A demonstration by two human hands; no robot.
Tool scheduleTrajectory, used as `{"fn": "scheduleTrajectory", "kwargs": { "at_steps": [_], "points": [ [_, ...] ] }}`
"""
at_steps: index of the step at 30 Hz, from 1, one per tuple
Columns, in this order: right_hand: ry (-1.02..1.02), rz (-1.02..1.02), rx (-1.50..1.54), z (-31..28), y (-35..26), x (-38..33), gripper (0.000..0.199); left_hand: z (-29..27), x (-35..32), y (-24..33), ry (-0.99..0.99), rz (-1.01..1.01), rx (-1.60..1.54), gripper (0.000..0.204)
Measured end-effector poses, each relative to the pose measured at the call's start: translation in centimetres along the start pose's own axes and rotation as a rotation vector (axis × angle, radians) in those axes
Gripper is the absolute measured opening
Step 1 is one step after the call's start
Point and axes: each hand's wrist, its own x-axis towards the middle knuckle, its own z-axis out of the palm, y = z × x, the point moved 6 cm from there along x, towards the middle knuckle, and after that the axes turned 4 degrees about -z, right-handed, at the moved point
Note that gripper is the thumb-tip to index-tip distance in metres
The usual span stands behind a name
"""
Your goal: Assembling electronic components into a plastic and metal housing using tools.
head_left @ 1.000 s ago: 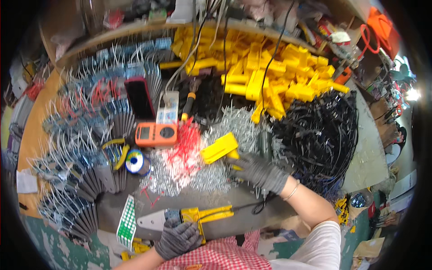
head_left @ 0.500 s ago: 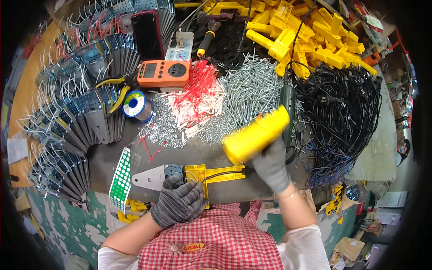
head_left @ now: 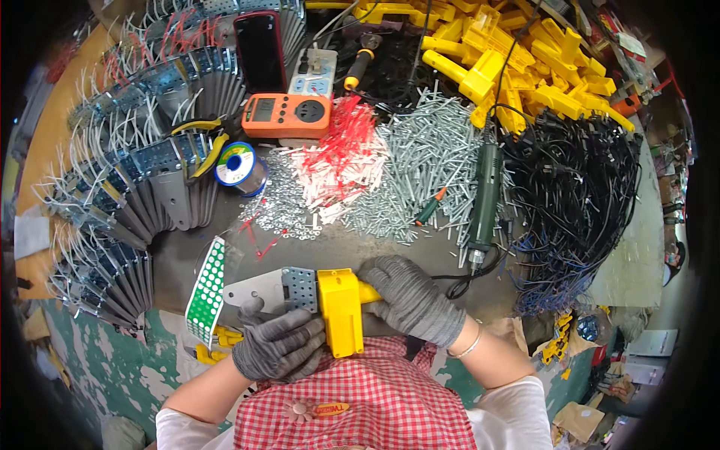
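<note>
A yellow plastic housing lies in front of me at the near edge of the worktop, its outer shell face up and hiding the inside. From its left side sticks a flat metal plate that tapers to a rounded end, with a perforated bluish metal section next to the housing. My right hand, in a grey knit glove, is closed around the housing's yellow handle. My gloved left hand is beside the housing's left side, thumb apart and fingers stretched toward it.
Behind lie piles of screws, nuts and red-and-white pieces. A green electric screwdriver hangs right, before black cords. Yellow shells are heaped at back. Metal plates, a solder spool and an orange meter stand left.
My right hand has brought the yellow shell down and left onto the open half, covering the wires. My left hand has moved off the wires to the housing's left side.
</note>
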Motion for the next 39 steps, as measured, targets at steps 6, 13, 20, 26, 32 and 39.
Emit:
{"fn": "scheduleTrajectory", "kwargs": {
  "at_steps": [6,13,20,26,32,39],
  "points": [
    [-0.063,0.001,-0.121,0.0,0.6,0.4,0.051,-1.6,6.4,-4.0,0.006,-0.291,-0.256,0.054],
    [-0.169,0.154,-0.158,0.7,1.7,1.9,0.03,2.3,5.3,-6.1,-0.316,-0.384,-0.369,0.067],
    [0.046,0.05,-0.416,1.1,0.3,1.3,0.027,1.8,5.0,-5.1,-0.168,-0.413,-0.34,0.062],
    [-0.307,-0.032,-0.206,2.1,-7.7,2.9,0.033,1.5,5.8,-4.9,-0.195,-0.375,-0.285,0.064],
    [0.158,0.204,0.689,-1.1,-1.0,3.5,0.032,1.2,6.1,-4.9,-0.342,-0.439,-0.259,0.069],
    [0.043,0.492,-0.535,-4.7,6.7,3.8,0.025,0.9,12.1,-4.1,-0.425,-0.281,-0.214,0.052]
  ]
}}
